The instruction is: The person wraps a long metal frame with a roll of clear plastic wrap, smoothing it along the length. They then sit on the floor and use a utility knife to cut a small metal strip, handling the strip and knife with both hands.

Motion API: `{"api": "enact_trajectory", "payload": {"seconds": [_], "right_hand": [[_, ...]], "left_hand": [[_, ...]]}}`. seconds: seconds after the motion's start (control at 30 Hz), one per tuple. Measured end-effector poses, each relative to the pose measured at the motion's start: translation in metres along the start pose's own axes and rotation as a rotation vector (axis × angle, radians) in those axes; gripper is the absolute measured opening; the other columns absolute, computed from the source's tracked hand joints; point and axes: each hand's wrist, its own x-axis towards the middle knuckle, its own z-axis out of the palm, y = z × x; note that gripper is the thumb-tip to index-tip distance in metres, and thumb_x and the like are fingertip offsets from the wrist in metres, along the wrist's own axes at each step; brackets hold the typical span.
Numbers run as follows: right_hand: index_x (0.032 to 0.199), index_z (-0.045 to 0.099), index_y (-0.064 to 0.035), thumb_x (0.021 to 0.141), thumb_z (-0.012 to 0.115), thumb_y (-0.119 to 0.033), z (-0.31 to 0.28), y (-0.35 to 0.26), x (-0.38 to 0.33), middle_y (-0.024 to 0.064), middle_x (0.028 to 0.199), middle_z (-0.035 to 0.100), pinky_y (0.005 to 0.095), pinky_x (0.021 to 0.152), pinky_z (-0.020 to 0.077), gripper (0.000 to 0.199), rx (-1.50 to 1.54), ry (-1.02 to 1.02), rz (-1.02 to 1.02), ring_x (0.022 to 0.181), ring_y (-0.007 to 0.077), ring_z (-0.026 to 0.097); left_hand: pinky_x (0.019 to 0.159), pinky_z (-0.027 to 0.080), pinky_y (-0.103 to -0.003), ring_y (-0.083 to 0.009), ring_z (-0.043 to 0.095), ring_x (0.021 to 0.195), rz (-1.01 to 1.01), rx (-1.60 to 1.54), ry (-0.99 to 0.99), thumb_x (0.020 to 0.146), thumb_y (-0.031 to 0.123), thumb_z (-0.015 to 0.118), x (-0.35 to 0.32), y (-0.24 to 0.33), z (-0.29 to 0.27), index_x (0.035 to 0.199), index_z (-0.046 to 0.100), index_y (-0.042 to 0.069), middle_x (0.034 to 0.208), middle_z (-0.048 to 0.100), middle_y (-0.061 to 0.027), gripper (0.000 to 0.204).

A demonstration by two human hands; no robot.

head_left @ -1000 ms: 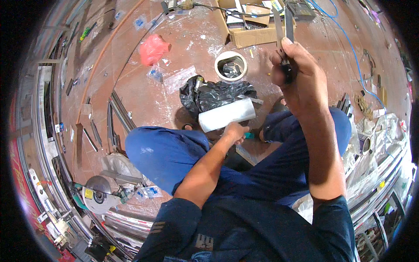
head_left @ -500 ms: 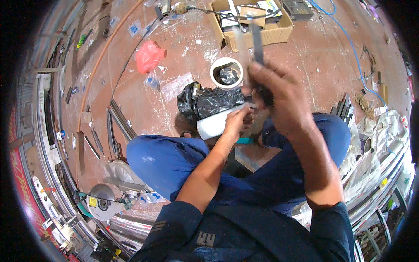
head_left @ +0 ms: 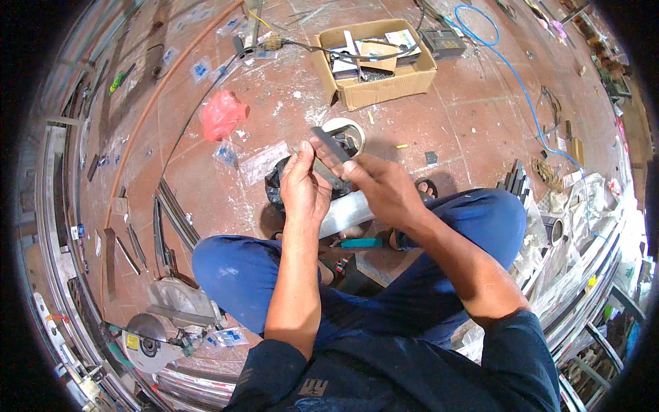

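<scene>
My right hand [head_left: 388, 191] is closed round the lower end of a dark flat strip [head_left: 329, 144], which slants up to the left. Whether it is a blade or a plain bar cannot be made out. Beside it my left hand [head_left: 306, 185] is raised with its fingers pressed together near the strip; what they hold is hidden. Below the hands lies a whitish cylinder [head_left: 347, 213], partly covered by my right hand. A black plastic bag [head_left: 274, 184] shows behind my left hand. Just beyond the strip stands a round white container [head_left: 360, 130] with dark things inside.
A cardboard box [head_left: 384, 91] with packages stands farther off, beside a dark case [head_left: 443, 42]. A pink plastic bag [head_left: 224, 115] lies left. A blue hose [head_left: 523, 86] curves at right. A circular saw blade [head_left: 147, 336] sits near my left knee. A teal object [head_left: 362, 242] lies between my legs.
My right hand has come down and left with the dark strip. My left hand has left the whitish cylinder and risen beside the strip. The view has shifted slightly.
</scene>
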Motion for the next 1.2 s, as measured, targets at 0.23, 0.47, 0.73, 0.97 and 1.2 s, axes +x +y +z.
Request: {"api": "enact_trajectory", "payload": {"seconds": [0.23,0.47,0.73,0.97,1.2], "right_hand": [[0.093,0.069,-0.0059,0.104,0.058,-0.037,-0.021,-0.023,-0.001,0.0016,0.069,0.057,0.0251,0.047,0.0366,0.035,0.936,-0.287,0.476,0.054,0.0122,0.048],[0.127,0.062,-0.0117,0.106,0.05,-0.043,-0.014,-0.028,-0.006,-0.0029,0.09,0.06,0.0216,0.049,0.0352,0.04,0.88,-0.415,0.456,0.064,0.0071,0.048],[0.101,0.073,-0.0062,0.105,0.059,-0.034,-0.006,-0.025,-0.007,0.0003,0.072,0.062,0.0238,0.052,0.0375,0.032,0.385,-0.214,0.188,0.061,0.0069,0.05],[0.104,0.074,-0.0062,0.103,0.062,-0.034,-0.008,-0.026,-0.008,0.0007,0.071,0.063,0.0229,0.052,0.0379,0.03,0.381,-0.228,0.188,0.057,0.0061,0.05],[0.104,0.076,-0.0073,0.101,0.063,-0.035,-0.016,-0.036,-0.01,0.0012,0.069,0.061,0.0228,0.051,0.0358,0.031,0.51,-0.29,0.225,0.056,0.0067,0.048]], "left_hand": [[0.057,0.049,-0.025,-0.0152,0.062,0.073,-0.044,0.156,-0.329,0.101,0.033,0.067,0.001,0.0,-0.007,0.132,0.061,0.0,0.107,0.07,-0.0119,0.046],[0.053,0.05,-0.029,-0.0157,0.06,0.063,0.02,0.245,-0.329,0.091,0.038,0.08,-0.007,0.01,-0.001,0.093,0.061,0.004,0.078,0.063,-0.0065,0.039],[0.05,0.045,-0.025,-0.0124,0.056,0.059,0.068,0.274,-0.197,0.092,0.019,0.079,-0.013,0.01,0.01,0.093,0.061,0.003,0.079,0.065,-0.0072,0.024],[0.054,0.047,-0.025,-0.0123,0.06,0.064,0.045,0.145,-0.243,0.097,0.025,0.069,-0.003,0.009,-0.001,0.103,0.065,0.001,0.084,0.069,-0.0093,0.025],[0.074,0.056,-0.031,-0.0183,0.065,0.082,0.016,-0.078,-0.298,0.099,0.029,0.068,-0.001,0.003,-0.008,0.112,0.063,-0.001,0.096,0.069,-0.0138,0.033]]}}
